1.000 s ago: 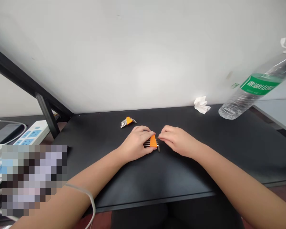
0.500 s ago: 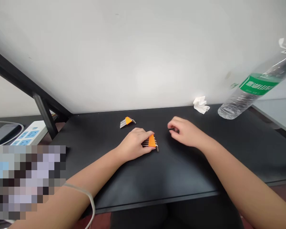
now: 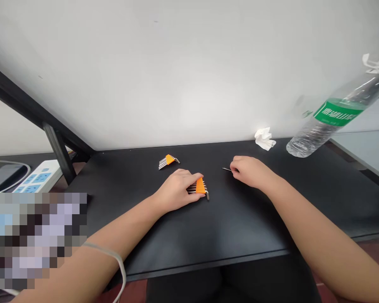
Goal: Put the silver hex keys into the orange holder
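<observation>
Right hand had shifted rightward, well off the orange holder, since the earliest frame; a thin metal rod, probably a hex key, now stuck out past its fingertips. Left hand hardly moved.

Rod sat right of the holder, apart from it, low over the black table; contact couldn't be told. Right fingers were together, pinched on it. Step tip, as judged: a firm pinch and a low, level rod suited it, with the left grip steady so the other keys didn't slide.

Rod's free tip pointed left and slightly away from the person; long axis ran roughly left-right, other end hidden in the fingers. Holder's keys ran likewise, bent ends right.

Left hand was clamped on the holder, digits at its near and far edges. Second orange holder lay beyond that hand. Further out: crumpled tissue and bottle right, power strip left.
</observation>
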Tool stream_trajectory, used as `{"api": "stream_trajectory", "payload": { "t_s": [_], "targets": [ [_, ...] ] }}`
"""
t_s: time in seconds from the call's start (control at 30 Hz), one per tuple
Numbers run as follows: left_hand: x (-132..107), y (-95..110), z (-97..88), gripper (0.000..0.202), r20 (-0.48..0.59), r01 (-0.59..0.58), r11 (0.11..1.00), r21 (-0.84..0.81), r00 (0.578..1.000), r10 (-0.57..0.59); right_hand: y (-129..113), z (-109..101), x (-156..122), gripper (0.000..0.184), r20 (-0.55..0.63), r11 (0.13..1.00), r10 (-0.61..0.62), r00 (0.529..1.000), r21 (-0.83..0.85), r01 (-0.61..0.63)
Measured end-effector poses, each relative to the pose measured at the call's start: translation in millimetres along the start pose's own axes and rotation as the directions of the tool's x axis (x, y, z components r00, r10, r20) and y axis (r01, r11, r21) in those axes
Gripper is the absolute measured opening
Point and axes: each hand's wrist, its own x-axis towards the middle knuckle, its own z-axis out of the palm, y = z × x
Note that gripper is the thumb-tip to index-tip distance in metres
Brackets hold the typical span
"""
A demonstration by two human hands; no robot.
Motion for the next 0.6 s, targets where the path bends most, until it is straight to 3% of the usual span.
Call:
{"api": "stream_trajectory", "payload": {
  "t_s": [0.13,0.37,0.47,0.6],
  "targets": [
    [0.6,1.0,-0.7,0.040,0.005,0.002,1.000,0.004,1.000,-0.002,-9.7,-2.8,-1.4,0.018,0.017,0.996,0.013,1.000,-0.092,-0.011],
    [0.1,1.5,-1.7,0.042,0.009,0.031,1.000,0.001,0.999,-0.031,-9.6,-0.9,-2.3,0.016,-0.044,0.999,0.022,0.999,-0.027,-0.023],
    [-0.4,0.4,-0.3,0.043,0.001,0.026,1.000,0.001,1.000,-0.026,-14.3,-2.8,-4.1,0.014,-0.096,0.997,-0.001,0.995,0.071,0.008],
    [-0.8,-1.3,1.8,0.044,-0.024,-0.005,1.000,-0.005,1.000,0.005,-33.0,-3.5,-7.2,0.012,-0.104,0.926,-0.133,0.986,0.341,0.161]
  ]
}}
